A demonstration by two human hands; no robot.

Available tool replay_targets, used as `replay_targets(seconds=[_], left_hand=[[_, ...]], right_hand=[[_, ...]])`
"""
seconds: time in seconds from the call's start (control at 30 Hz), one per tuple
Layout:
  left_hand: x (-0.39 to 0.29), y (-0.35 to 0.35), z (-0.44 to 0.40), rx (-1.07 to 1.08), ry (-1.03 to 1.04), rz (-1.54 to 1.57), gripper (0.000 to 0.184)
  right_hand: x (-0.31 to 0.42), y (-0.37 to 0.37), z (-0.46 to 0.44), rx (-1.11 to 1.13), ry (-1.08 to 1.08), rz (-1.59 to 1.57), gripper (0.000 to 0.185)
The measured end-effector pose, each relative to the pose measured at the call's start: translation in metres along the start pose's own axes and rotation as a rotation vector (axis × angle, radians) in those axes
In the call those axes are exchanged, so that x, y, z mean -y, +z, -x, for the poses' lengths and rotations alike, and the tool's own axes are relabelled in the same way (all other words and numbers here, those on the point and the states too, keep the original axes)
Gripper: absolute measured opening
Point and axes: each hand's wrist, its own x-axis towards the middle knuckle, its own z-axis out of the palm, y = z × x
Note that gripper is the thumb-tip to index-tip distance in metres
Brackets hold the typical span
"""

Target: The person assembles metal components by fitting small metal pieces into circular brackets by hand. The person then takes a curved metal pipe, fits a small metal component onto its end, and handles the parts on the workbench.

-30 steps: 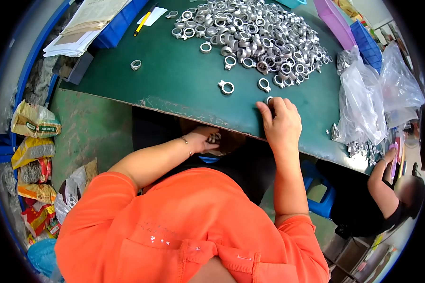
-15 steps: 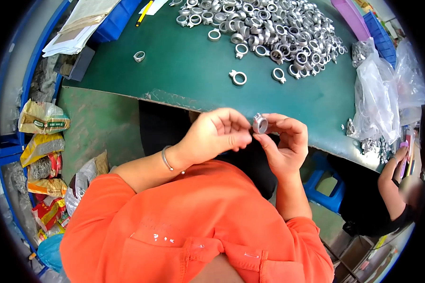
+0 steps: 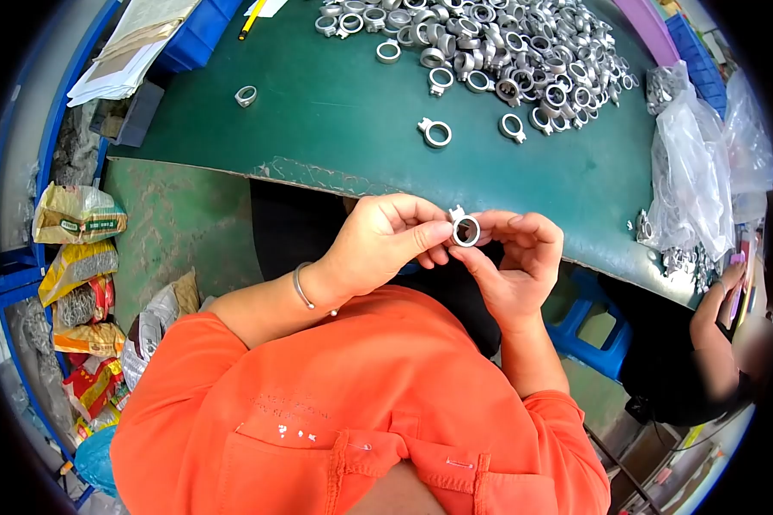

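Observation:
A small silver-grey metal ring (image 3: 465, 245) with a lug on its upper side is held up just in front of the table edge. My right hand (image 3: 521, 262) pinches its right side between thumb and fingers. On the other side, my left hand (image 3: 395, 233) has its thumb and fingertips closed on the ring's left edge; its other fingers are curled. Beyond my hands, similar loose rings lie on the green table (image 3: 335, 129), one a short way above the held ring (image 3: 437, 134) and another to its right (image 3: 513, 128).
A large pile of metal rings (image 3: 524, 60) covers the table's far side. Plastic bags (image 3: 694, 163) lie at right, near another person's arm (image 3: 711, 335). A blue bin (image 3: 199, 39), papers (image 3: 137, 43) and a yellow pencil (image 3: 251, 19) are at upper left. A blue stool (image 3: 593, 330) stands below.
The held ring has turned so its opening faces me more, and it has shifted slightly left. My left thumb and fingers have closed onto its left edge.

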Motion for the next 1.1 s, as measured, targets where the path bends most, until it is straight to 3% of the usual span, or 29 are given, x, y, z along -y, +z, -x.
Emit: replay_targets(seconds=[0.13,0.23,0.3,0.43,0.5,0.57,0.63,0.67,0.7,0.77,0.83,0.87,0.93,1.03,1.1], left_hand=[[0.002,0.002,0.002,-0.032,0.038,-0.031,0.013],[0.003,0.0,0.002,-0.001,0.13,-0.108,0.009],[0.008,-0.001,0.0,0.027,0.309,-0.258,0.009],[0.007,-0.001,0.001,0.039,0.361,-0.329,0.008],[0.006,0.0,0.002,0.033,0.381,-0.38,0.008],[0.001,0.003,0.004,0.025,0.432,-0.468,0.008],[-0.003,0.002,0.001,0.007,0.577,-0.691,0.011],[-0.004,0.0,-0.002,-0.018,0.658,-0.746,0.011],[-0.006,0.001,-0.005,-0.044,0.754,-0.799,0.012],[-0.014,0.003,-0.012,-0.2,0.723,-0.693,0.022],[-0.026,-0.006,-0.024,-0.28,0.742,-0.726,0.026],[-0.029,-0.011,-0.033,-0.323,0.802,-0.773,0.026],[-0.034,-0.021,-0.041,-0.369,0.728,-0.798,0.02],[-0.033,-0.027,-0.046,-0.389,0.678,-0.784,0.014],[-0.034,-0.029,-0.046,-0.373,0.674,-0.8,0.013]], right_hand=[[-0.002,0.001,0.003,-0.011,0.026,-0.036,0.05],[-0.003,0.003,0.004,-0.021,0.057,-0.068,0.047],[-0.005,0.004,0.006,-0.019,0.044,-0.084,0.045],[-0.005,0.004,0.006,-0.014,0.074,-0.064,0.043],[-0.001,0.002,0.001,0.084,0.16,-0.134,0.048],[0.003,0.001,0.003,0.036,0.238,-0.228,0.042],[0.002,-0.006,-0.002,0.127,0.403,-0.321,0.03],[0.008,-0.002,-0.006,0.071,0.481,-0.288,0.023],[0.01,-0.003,-0.014,0.093,0.457,-0.317,0.025],[0.01,-0.007,-0.04,0.105,0.199,-0.184,0.025],[0.012,-0.018,-0.064,0.127,0.14,-0.095,0.027],[0.013,-0.022,-0.075,0.085,0.264,-0.106,0.028],[0.023,-0.027,-0.103,0.05,0.588,-0.145,0.033],[0.026,-0.033,-0.15,0.229,0.781,0.019,0.031],[0.016,-0.042,-0.192,0.252,0.762,0.137,0.031]])
